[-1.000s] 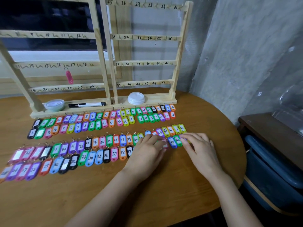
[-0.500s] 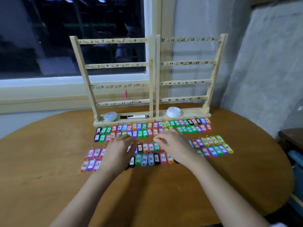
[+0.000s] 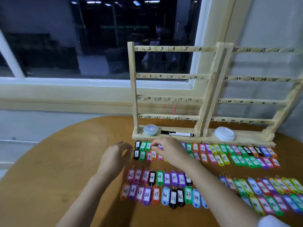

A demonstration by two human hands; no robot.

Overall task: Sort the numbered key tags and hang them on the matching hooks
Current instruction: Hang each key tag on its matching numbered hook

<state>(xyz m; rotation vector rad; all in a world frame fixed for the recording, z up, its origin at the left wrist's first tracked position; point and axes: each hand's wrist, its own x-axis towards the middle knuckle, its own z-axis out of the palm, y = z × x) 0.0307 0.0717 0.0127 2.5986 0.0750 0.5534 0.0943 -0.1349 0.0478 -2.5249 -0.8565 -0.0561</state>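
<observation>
Wooden table (image 3: 49,161) is topped by a numbered hook rack (image 3: 208,95); key tags (image 3: 166,179) are laid in four rows in front. Right hand (image 3: 170,151) is set on tags 3–4 in the far row, grip can't be made out tbh. Left hand (image 3: 114,154) is held loose, nothing gripped. Pink tag (image 3: 175,109) is hung at hook 17.

Tags (image 3: 188,194) flat before me, four rows in number order — rack (image 3: 208,99) upright behind, one pink tag (image 3: 175,109) hanging by 17.
</observation>
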